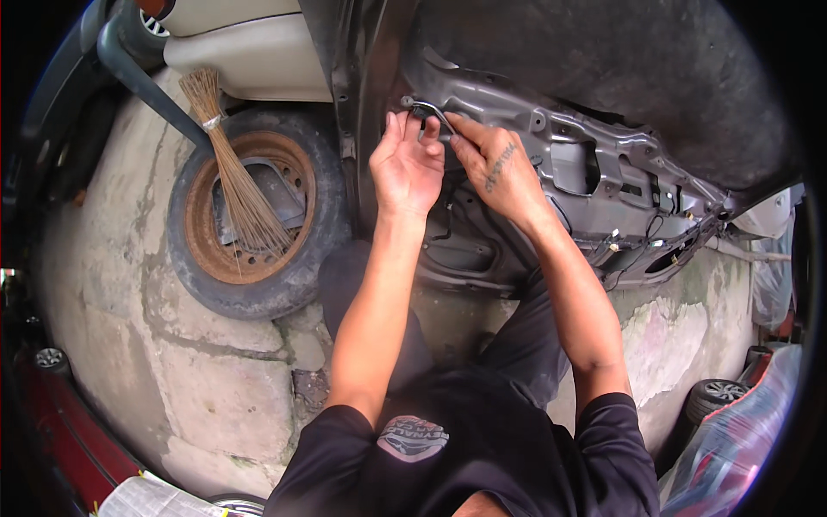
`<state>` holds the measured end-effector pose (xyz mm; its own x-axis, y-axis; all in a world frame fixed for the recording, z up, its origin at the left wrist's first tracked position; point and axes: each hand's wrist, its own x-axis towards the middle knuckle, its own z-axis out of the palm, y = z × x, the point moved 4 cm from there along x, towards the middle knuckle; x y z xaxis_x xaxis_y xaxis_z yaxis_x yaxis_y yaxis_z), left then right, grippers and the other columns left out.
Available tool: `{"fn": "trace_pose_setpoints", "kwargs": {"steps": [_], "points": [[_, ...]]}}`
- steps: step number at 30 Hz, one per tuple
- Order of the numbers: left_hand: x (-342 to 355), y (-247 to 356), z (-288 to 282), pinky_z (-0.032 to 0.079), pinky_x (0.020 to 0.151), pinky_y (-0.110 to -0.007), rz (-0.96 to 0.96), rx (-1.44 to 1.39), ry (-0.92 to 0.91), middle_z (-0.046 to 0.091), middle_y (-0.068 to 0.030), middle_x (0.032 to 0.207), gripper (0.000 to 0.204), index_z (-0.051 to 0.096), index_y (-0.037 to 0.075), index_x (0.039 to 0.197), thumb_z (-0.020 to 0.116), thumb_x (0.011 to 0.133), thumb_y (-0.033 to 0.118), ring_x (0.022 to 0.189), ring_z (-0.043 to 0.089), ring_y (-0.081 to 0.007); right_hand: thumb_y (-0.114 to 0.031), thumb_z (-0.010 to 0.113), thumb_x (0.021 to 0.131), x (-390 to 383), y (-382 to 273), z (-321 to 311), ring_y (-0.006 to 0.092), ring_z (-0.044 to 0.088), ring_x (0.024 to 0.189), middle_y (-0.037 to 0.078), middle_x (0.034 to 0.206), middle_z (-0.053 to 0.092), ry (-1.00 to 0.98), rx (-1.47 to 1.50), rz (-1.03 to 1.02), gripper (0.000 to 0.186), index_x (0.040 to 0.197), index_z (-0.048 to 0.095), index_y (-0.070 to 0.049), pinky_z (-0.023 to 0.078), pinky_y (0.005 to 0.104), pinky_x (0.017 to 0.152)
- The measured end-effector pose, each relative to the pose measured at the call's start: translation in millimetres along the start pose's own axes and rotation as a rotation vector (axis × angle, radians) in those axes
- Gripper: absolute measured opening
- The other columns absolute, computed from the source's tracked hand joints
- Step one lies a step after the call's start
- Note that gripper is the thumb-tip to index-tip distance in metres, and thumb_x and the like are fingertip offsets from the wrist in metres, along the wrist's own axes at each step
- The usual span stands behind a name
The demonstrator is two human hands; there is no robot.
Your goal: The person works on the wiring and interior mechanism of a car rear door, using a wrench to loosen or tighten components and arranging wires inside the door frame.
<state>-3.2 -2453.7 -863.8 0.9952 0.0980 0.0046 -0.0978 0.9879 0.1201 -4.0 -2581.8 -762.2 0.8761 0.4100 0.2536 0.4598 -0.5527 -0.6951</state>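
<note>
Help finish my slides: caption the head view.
Right hand holding a curved metal tool at a car panel, left hand beside it, palm showing.

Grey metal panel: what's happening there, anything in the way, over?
Right hand grips curved metal tool at grey metal panel. Left hand, palm showing, near tool's far end; contact unclear. Nothing seen blocking; broom on wheel, off left.

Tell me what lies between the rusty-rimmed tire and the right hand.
The head view shows a dark panel edge, then the left hand, between the tire and the right hand.
</note>
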Motion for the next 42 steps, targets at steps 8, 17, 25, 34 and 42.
{"fn": "trace_pose_setpoints", "kwargs": {"steps": [8,17,25,34,42], "points": [[23,-10,-1,0.047,0.066,-0.025,0.047,-0.104,-0.066,0.06,-0.0054,0.106,0.04,0.057,0.006,0.112,0.058,0.105,0.045,0.09,0.056,-0.0176,-0.013,0.06,0.102,1,-1,3,0.0343,0.076,0.092,0.032,0.097,0.07,-0.044,-0.062,0.019,0.036,0.132,0.064,0.005,0.055,0.0386,0.081],[26,-10,-7,0.042,0.057,-0.022,0.027,-0.105,-0.113,0.061,-0.0032,0.098,0.04,0.061,0.008,0.108,0.058,0.104,0.047,0.079,0.053,-0.0132,-0.011,0.061,0.1,6,-9,-4,0.0289,0.076,0.099,0.029,0.105,0.074,-0.019,-0.13,-0.001,0.035,0.131,0.066,0.005,0.055,0.0369,0.086],[27,-10,-7,0.037,0.048,-0.019,0.033,-0.218,-0.08,0.062,-0.0013,0.096,0.044,0.06,0.007,0.105,0.059,0.102,0.051,0.069,0.05,-0.0101,-0.01,0.061,0.1,6,-3,0,0.0329,0.073,0.109,0.031,0.111,0.071,-0.027,-0.11,0.003,0.035,0.131,0.065,0.005,0.055,0.0376,0.09],[28,-11,-5,0.035,0.044,-0.019,0.051,-0.213,-0.035,0.062,-0.0006,0.097,0.051,0.058,0.006,0.108,0.063,0.096,0.055,0.057,0.042,-0.0068,-0.009,0.061,0.093,21,-25,-11,0.0463,0.071,0.087,0.032,0.091,0.069,-0.109,-0.477,-0.116,0.031,0.121,0.072,0.001,0.057,0.0484,0.078],[25,-14,9,0.037,0.048,-0.018,0.12,-0.229,0.169,0.06,0.0003,0.094,0.048,0.057,0.008,0.104,0.061,0.097,0.056,0.067,0.048,-0.0088,-0.002,0.058,0.095,37,-29,-14,0.039,0.074,0.1,0.033,0.105,0.07,-0.276,-0.348,-0.051,0.035,0.128,0.065,0.009,0.057,0.0393,0.084]]}}
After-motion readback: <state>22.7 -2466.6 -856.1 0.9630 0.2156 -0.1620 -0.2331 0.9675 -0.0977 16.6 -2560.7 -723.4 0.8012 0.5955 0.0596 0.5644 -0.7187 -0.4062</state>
